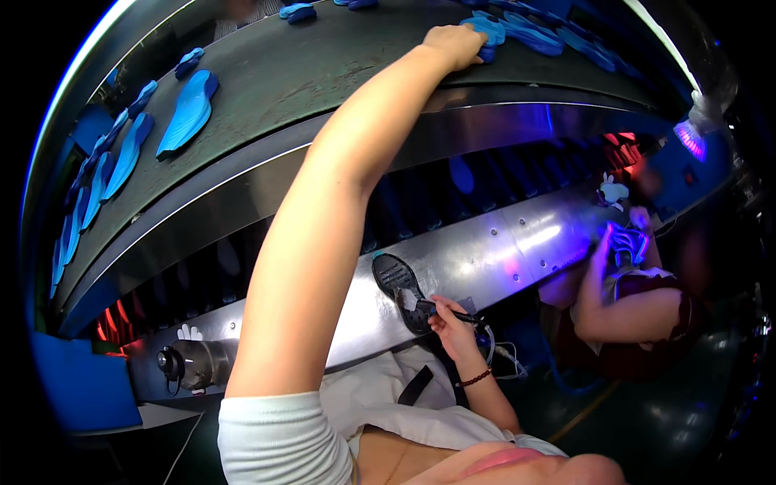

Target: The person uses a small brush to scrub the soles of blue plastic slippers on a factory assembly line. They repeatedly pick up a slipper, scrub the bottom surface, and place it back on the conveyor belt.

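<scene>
My left arm stretches up across the moving-belt type conveyor [267, 89], and my left hand [457, 46] closes on a blue shoe sole [488, 31] at the far side. Its fingertips are partly hidden behind the hand and the sole. Low in front of me, my right hand [453, 327] grips a black-handled brush [426, 306]. The brush's pale head lies against the inside of a black shoe sole [396, 275], which rests on the metal ledge [356, 323].
More blue soles [187, 113] lie along the belt at left and upper right. Dark soles stand on a lower level under the belt. A bottle-like container [194, 364] sits on the ledge at left. A co-worker [622, 307] handles something at right. White cables [508, 360] hang near my right wrist.
</scene>
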`<state>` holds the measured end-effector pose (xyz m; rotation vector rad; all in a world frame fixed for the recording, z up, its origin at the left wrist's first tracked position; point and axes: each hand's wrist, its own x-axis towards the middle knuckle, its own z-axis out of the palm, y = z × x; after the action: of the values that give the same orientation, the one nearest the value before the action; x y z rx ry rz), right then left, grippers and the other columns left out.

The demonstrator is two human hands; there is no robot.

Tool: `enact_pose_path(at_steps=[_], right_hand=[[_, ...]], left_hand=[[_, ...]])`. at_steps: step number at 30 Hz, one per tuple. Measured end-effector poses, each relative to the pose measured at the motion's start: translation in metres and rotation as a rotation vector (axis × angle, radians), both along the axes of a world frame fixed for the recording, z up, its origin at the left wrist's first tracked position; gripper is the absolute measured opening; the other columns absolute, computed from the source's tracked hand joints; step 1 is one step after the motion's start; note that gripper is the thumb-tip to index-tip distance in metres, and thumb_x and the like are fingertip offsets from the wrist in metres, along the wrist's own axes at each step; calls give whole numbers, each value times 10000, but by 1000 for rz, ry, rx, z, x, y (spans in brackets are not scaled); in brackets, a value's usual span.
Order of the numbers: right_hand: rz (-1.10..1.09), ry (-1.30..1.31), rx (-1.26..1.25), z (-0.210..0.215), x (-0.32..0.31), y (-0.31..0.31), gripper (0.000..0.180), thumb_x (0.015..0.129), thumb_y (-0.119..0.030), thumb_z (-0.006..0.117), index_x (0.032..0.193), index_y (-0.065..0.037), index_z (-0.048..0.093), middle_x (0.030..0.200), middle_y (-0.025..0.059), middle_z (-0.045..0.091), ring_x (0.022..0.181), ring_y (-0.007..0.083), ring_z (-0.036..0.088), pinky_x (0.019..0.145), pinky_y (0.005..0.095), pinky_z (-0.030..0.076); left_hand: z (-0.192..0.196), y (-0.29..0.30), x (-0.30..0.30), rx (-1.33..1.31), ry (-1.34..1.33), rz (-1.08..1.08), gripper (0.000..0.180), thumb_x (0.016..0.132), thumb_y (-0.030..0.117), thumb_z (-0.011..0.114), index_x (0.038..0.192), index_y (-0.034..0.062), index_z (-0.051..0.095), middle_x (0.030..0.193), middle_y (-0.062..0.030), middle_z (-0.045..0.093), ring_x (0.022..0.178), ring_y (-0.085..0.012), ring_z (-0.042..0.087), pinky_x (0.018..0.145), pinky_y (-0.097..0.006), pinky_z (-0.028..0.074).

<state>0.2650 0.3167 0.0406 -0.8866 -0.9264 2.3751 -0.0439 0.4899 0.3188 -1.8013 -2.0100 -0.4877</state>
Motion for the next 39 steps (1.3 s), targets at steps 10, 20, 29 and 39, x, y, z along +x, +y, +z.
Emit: enact_pose_path(at_steps=[10,20,29,39], right_hand=[[-167,-28,-22,-10,31,13,170,827,-102,565,977,-23,565,874,47,596,737,102,550,627,204,407],[5,-12,135,19,6,-13,177,831,-108,559,992,-33,558,900,34,595,747,93,550,640,196,416],[81,-38,113,15,10,-21,190,839,-127,546,1005,-35,537,951,36,592,749,83,543,650,198,413],[68,-35,110,15,15,-17,185,832,-123,556,999,-49,527,943,31,588,751,86,540,645,199,412]], left_hand=[[-35,-315,54,780,-439,-448,232,807,184,569,960,10,574,1006,-146,566,957,-258,546,849,-392,423],[9,-447,186,994,-609,-963,587,771,225,624,1289,275,354,1327,90,292,997,-74,446,796,-297,345],[20,-462,197,782,-1016,-1300,399,790,84,581,1154,223,494,918,24,525,741,-115,501,647,-221,377],[20,-479,191,578,-738,-1221,201,691,-4,557,791,169,577,646,55,424,541,-74,362,471,-221,259]])
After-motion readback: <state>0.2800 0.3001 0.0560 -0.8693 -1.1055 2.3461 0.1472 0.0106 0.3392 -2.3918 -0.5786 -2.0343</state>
